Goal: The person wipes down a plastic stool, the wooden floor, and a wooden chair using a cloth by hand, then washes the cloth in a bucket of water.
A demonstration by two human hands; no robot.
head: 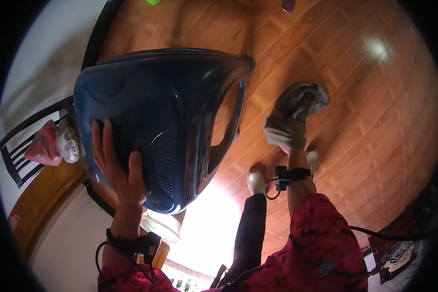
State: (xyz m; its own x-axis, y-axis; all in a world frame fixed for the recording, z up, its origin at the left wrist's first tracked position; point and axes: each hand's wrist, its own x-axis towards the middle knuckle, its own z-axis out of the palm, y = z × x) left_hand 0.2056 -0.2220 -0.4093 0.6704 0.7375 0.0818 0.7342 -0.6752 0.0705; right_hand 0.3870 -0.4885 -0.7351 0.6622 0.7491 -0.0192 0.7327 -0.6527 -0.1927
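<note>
In front of me, on the left, is a dark blue moulded plastic chair [138, 98] turned on its side, with a dotted textured panel and a large opening at its right. My left hand [118, 164] rests against its near-left surface, fingers and thumb apart. A grey cloth [303, 100] is bunched over my right hand [285, 149] and hides most of it. That hand is to the right of the chair, apart from it, above the wood-plank floor. Part of the cloth sticks out beyond the hand.
A dark slatted chair [20, 157] at the left bears a red bag [45, 144] and a clear plastic bag [69, 144]. A pale bucket-like container [162, 226] is below the blue chair. Cluttered furniture [394, 255] stands lower right. A black cable [390, 235] runs from my right side.
</note>
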